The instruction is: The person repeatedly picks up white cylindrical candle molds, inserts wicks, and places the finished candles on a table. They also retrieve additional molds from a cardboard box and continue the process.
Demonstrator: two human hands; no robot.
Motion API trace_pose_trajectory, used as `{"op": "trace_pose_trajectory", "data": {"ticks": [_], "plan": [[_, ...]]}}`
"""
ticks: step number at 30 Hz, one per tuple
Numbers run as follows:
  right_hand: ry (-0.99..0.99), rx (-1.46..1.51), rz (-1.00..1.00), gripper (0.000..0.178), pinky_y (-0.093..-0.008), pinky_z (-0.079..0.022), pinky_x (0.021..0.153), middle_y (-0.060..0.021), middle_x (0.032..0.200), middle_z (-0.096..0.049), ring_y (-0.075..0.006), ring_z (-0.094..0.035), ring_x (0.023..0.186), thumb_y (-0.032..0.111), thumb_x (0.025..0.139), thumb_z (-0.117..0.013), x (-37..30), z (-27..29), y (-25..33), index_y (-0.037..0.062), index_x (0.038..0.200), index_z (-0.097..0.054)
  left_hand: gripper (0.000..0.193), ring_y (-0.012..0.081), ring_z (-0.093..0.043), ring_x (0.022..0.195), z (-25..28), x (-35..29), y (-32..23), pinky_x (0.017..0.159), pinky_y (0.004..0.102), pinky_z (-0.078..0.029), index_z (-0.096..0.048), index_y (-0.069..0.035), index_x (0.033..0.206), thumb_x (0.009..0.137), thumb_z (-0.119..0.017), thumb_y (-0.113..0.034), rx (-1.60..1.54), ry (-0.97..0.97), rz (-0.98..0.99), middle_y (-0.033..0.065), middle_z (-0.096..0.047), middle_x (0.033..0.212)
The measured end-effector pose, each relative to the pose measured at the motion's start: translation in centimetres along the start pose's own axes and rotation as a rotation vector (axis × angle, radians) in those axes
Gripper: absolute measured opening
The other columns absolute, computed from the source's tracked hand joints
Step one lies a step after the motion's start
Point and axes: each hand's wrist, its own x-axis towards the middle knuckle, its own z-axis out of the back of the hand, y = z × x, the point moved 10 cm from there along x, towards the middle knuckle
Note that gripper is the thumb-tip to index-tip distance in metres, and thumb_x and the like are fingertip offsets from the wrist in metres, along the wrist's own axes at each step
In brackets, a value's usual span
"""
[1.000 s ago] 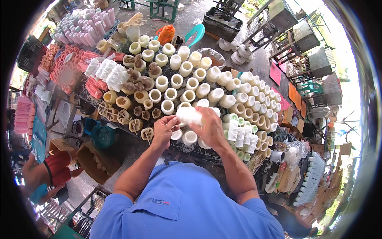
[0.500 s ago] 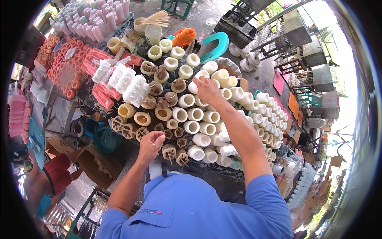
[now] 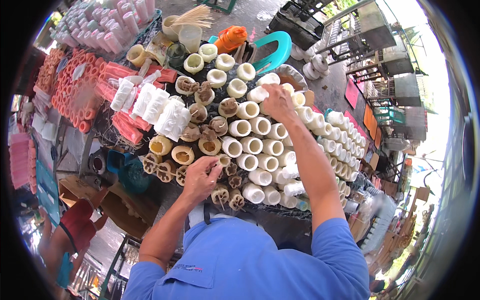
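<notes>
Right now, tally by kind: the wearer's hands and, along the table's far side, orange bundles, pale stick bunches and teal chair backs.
Left hand and right hand: 2
Orange bundle: 1
Pale stick bunch: 1
Teal chair back: 1
Total: 5

The right hand (image 3: 278, 103) was at a white cup (image 3: 256, 94) near the far edge of the desk (image 3: 212, 111), its grip unclear. The left hand (image 3: 201, 177) hung by the near edge, beside brown flower-shaped pieces (image 3: 234, 181). White ornate pieces (image 3: 172, 119) lay on pink ones (image 3: 129, 129) toward the left edge; pale cups (image 3: 247, 162) crowded the right.
</notes>
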Motion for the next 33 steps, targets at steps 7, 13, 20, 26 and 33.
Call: {"op": "trace_pose_trajectory", "data": {"ticks": [7, 13, 20, 26, 33], "plan": [[0.199, -0.293, 0.212, 0.048, -0.052, -0.044, 0.107, -0.0166, 0.125, -0.068, -0.0351, -0.063, 0.124, 0.005, 0.089, -0.063, 2.0, -3.9, -0.9, 0.0135, 0.136, -0.064, 0.045, 0.0397, -0.054, 0.135, -11.2, 12.9, -6.5, 0.116, 0.0499, -0.04, -0.064, 0.004, 0.126, 0.09, -0.074, -0.02, 0.675, 0.226, -0.59, 0.0221, -0.06, 0.139], [0.005, -0.235, 0.241, 0.048, -0.0492, -0.051, 0.094, -0.0149, 0.108, -0.071, -0.0338, -0.066, 0.114, 0.018, 0.076, -0.079, 1.7, -1.4, -0.1, 0.0103, 0.122, -0.067, 0.062, 0.0461, -0.038, 0.151, -15.5, 16.7, -2.1, 0.128, 0.0522, -0.028, -0.058, 0.01, 0.137, 0.09, -0.075, -0.026, 0.953, 0.329, -0.583, 0.0294, -0.049, 0.152], [-0.169, 0.015, 0.102, 0.061, -0.0493, -0.053, 0.097, -0.0193, 0.113, -0.07, -0.0391, -0.065, 0.111, 0.029, 0.074, -0.085, -2.6, 10.9, -0.3, 0.0064, 0.127, -0.063, 0.06, 0.045, -0.036, 0.153, -14.4, 16.0, -3.3, 0.128, 0.0513, -0.028, -0.058, 0.009, 0.137, 0.091, -0.076, -0.026, 0.77, 0.292, -0.603, 0.03, -0.05, 0.153], [-0.101, 0.559, -0.321, 0.067, -0.0366, -0.059, 0.087, -0.0138, 0.121, -0.071, -0.0217, -0.071, 0.106, 0.029, 0.075, -0.087, -17.5, 17.2, -0.1, 0.0046, 0.13, -0.059, 0.044, 0.0406, -0.065, 0.117, -10.1, 9.1, -4.9, 0.102, 0.0461, -0.051, -0.064, 0.005, 0.129, 0.092, -0.076, -0.016, 0.341, 0.199, -0.389, 0.0235, -0.068, 0.124], [0.129, 0.56, -0.884, 0.062, -0.0412, -0.057, 0.09, -0.0199, 0.104, -0.075, -0.0339, -0.074, 0.096, 0.023, 0.071, -0.084, -39.4, 13.9, -1.0, 0.0024, 0.126, -0.066, 0.034, 0.0174, -0.069, 0.086, -16.9, -3.7, -1.4, 0.082, 0.0324, -0.058, -0.071, 0.005, 0.122, 0.093, -0.076, -0.014, 0.096, 0.621, 0.004, 0.0107, -0.074, 0.097]]}}
